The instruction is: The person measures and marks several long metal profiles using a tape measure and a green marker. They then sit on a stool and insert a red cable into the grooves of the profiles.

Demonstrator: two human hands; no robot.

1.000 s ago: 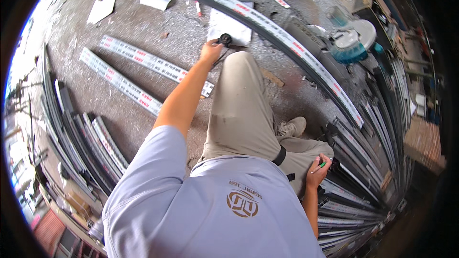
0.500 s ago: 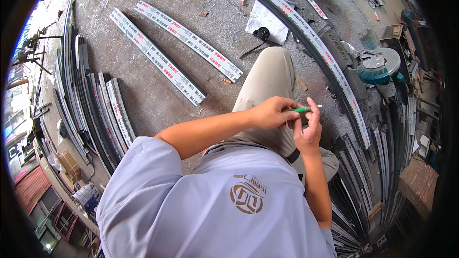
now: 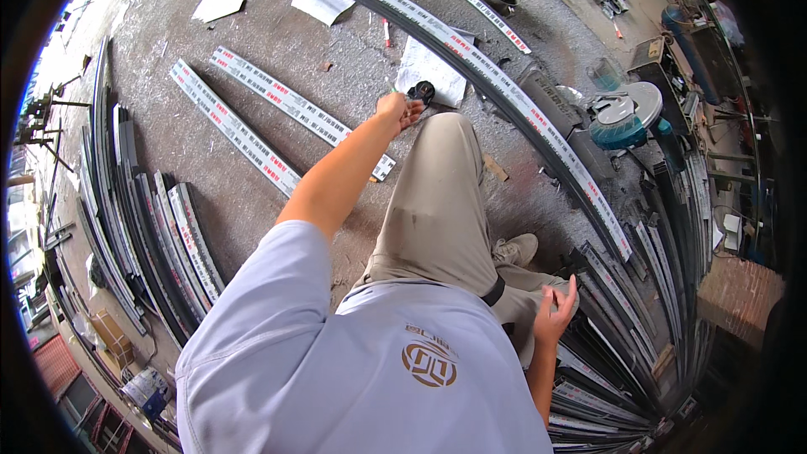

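My left hand [image 3: 398, 109] reaches down beside my raised knee [image 3: 445, 130], its fingers partly spread next to the black tape measure [image 3: 422, 93]; I cannot tell whether they touch it. A slim pale object [image 3: 389, 83] shows at the thumb side, and whether my left grip closes on it I cannot tell. The tape lies on the paper sheet [image 3: 441, 71], at the edge nearest my knee, perhaps for easy reach. My right hand [image 3: 555, 315] hovers over my other leg, fingers apart and bare, likely just for balance. Two wrapped strips [image 3: 286, 102] lie flat on the floor [image 3: 353, 50], probably spaced for access.
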